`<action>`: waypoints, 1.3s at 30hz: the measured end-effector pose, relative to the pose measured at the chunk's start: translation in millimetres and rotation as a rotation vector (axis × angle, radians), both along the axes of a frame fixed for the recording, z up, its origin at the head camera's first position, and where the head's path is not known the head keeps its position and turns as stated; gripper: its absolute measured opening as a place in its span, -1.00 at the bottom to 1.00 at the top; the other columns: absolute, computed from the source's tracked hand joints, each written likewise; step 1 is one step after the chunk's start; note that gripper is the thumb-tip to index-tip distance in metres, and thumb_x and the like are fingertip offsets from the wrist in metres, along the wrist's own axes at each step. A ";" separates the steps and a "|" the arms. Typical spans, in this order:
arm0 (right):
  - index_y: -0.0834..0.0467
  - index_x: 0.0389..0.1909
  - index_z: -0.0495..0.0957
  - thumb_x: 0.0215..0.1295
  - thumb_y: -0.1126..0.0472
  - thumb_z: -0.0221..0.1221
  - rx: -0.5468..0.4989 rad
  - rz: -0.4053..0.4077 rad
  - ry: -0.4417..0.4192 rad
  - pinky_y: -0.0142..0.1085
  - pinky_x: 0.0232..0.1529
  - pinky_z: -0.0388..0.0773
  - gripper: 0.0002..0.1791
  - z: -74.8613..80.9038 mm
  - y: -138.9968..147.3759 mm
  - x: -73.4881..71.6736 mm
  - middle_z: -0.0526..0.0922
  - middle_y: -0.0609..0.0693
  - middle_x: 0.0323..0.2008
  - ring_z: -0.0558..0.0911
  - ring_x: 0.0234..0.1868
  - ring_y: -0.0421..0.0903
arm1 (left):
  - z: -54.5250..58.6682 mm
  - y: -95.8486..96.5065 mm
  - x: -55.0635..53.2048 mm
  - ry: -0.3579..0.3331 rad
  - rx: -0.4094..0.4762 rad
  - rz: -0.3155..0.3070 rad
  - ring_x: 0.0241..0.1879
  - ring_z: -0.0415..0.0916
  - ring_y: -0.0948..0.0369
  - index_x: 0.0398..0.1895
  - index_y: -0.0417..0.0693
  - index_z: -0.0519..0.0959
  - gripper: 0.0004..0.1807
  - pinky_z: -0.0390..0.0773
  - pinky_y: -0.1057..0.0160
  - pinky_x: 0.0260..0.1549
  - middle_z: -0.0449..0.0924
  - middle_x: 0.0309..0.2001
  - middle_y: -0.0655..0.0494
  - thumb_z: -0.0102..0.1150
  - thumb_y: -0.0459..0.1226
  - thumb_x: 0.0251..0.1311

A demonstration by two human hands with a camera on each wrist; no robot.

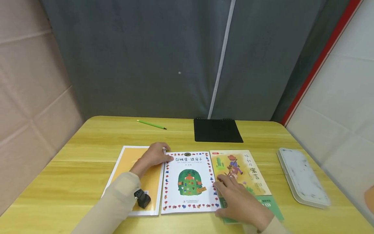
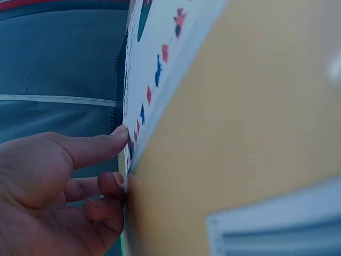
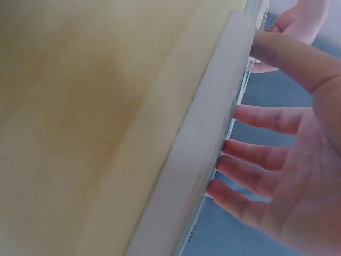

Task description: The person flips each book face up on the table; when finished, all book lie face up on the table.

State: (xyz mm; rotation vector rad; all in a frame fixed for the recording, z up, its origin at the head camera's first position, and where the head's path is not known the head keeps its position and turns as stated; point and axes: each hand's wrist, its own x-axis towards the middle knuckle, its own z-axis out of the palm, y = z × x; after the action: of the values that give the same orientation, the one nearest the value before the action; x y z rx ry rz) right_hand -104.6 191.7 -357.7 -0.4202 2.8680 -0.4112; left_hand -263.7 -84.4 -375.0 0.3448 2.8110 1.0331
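Three books lie side by side on the table: an orange book with a white border, a white picture book with a green drawing, and a yellow-and-green book. My left hand is at the top, where the orange and white books meet. In the left wrist view its thumb touches the white book's corner, and the other fingers bend by the orange book's edge. My right hand rests on the yellow-and-green book, fingers spread, fingertips on its cover; the index fingertip reaches the white book's right edge.
A black spiral-bound pad lies at the table's back edge, and a green pencil lies left of it. On the right is a white case. A grey curtain hangs behind the table.
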 end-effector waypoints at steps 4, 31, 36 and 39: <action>0.15 0.27 0.45 -0.08 -0.10 0.52 0.008 0.008 0.012 0.21 0.28 0.32 -0.12 0.2 0.8 -0.3 0.31 0.12 0.37 0.29 0.37 0.19 | 14.5 -3.6 5.3 0.023 -0.059 0.005 -0.55 0.39 0.21 0.13 -0.37 0.50 -0.47 0.39 0.31 -0.52 0.58 -0.41 -0.02 0.39 -0.27 0.15; 0.18 0.34 0.39 0.08 -0.28 0.36 -0.033 0.134 0.087 0.20 0.36 0.23 -0.09 11.2 -66.3 -7.2 0.21 0.21 0.44 0.25 0.42 0.24 | 1.8 -153.4 -4.9 -0.013 -0.140 0.050 0.00 0.45 -0.26 0.28 -0.50 0.35 -0.30 0.50 -0.20 -0.02 0.41 0.07 -0.56 0.21 -0.08 0.33; 0.21 0.34 0.38 0.10 -0.41 0.27 0.033 0.198 0.117 0.06 0.40 0.24 -0.03 8.9 -96.2 -13.9 0.24 0.17 0.44 0.26 0.43 0.13 | 2.0 -154.2 -4.6 -0.022 -0.129 0.053 -0.01 0.44 -0.26 0.30 -0.47 0.33 -0.31 0.50 -0.20 -0.03 0.38 0.08 -0.58 0.20 -0.09 0.34; 0.22 0.36 0.36 0.08 -0.48 0.21 0.082 0.234 0.111 0.05 0.40 0.24 0.04 6.5 -113.1 -17.1 0.22 0.18 0.45 0.27 0.44 0.13 | -0.4 -155.4 -5.6 -0.018 -0.120 0.062 -0.06 0.45 -0.22 0.29 -0.46 0.35 -0.33 0.51 -0.16 -0.07 0.39 0.05 -0.56 0.21 -0.10 0.33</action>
State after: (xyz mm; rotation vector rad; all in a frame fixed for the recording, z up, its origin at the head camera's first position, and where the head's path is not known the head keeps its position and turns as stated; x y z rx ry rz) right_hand -121.7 78.6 -351.2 -0.7758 2.8821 -0.2339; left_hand -269.4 -239.8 -375.3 0.2351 2.8676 0.8691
